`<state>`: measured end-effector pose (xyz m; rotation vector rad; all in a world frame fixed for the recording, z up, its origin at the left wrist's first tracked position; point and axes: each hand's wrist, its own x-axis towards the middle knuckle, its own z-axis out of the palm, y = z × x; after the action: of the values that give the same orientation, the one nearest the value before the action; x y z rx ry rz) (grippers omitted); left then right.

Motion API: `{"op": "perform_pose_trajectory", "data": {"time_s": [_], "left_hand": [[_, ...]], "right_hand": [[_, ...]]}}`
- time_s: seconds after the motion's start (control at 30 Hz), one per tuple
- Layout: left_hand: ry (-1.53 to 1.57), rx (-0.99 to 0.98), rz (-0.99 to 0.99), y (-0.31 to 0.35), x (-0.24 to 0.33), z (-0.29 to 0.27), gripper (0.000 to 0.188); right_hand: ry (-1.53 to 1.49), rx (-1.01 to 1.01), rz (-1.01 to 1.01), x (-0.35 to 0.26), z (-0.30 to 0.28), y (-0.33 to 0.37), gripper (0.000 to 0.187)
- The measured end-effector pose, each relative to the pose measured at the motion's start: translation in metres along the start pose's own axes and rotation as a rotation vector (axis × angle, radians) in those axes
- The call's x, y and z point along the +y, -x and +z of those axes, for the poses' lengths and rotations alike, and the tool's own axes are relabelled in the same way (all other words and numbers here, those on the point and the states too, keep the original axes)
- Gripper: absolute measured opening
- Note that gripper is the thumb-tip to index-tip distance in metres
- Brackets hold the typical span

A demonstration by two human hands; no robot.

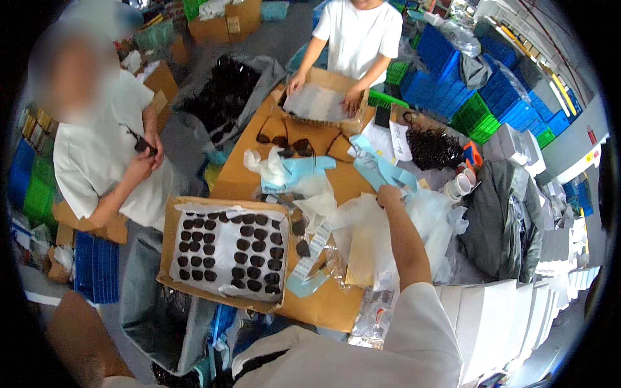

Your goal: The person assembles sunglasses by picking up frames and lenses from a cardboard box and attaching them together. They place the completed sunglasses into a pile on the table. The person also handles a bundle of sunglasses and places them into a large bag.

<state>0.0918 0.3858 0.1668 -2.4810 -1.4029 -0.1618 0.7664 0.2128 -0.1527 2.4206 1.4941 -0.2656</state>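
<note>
My right arm reaches over the table (323,313), and my right hand (389,196) is closed among crumpled translucent plastic sheeting (430,220) and a light-blue sheet (383,167). What its fingers hold is too small to make out. At the lower left a blurred forearm, apparently mine, comes in; my left hand is not visible. Left of my right arm stands an open cardboard box (162,252) lined with white sheet, holding rows of dark sunglasses lenses or fronts (248,243). Sunglasses (302,147) lie farther back on the table.
Across the table a co-worker's hands touch a second cardboard box (318,120). At left another person holds dark eyewear (141,143). A pile of black frames (435,149) and a grey sack (501,213) are at right. Large grey bags stand beside the table, left.
</note>
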Motion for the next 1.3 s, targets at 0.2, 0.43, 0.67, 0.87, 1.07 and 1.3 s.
{"op": "perform_pose_trajectory", "data": {"time_s": [0.2, 0.43, 0.67, 0.87, 1.07, 1.3], "left_hand": [[0.497, 0.668, 0.029, 0.105, 0.107, -0.172, 0.038], [1.194, 0.549, -0.019, 0.142, 0.268, -0.072, 0.042], [2.587, -0.276, -0.280, 0.153, 0.357, 0.013, 0.046], [2.284, -0.898, -0.198, 0.226, 0.316, 0.003, 0.034], [2.145, -1.056, -0.139, 0.249, 0.293, -0.014, 0.042], [1.931, -0.359, -0.012, 0.286, 0.285, 0.068, 0.054]], "right_hand": [[-0.257, 0.298, 0.168, 0.004, -0.092, 0.031, 0.021], [-0.942, 1.240, 0.175, -0.043, -0.221, 0.216, 0.028], [-1.522, 0.745, -0.108, -0.157, -0.169, 0.365, 0.022], [-1.150, 0.709, -0.218, -0.161, -0.096, 0.402, 0.022], [-0.671, 0.554, -0.681, -0.156, -0.094, 0.425, 0.029], [-1.391, 0.297, -0.552, -0.220, -0.044, 0.455, 0.021]]}}
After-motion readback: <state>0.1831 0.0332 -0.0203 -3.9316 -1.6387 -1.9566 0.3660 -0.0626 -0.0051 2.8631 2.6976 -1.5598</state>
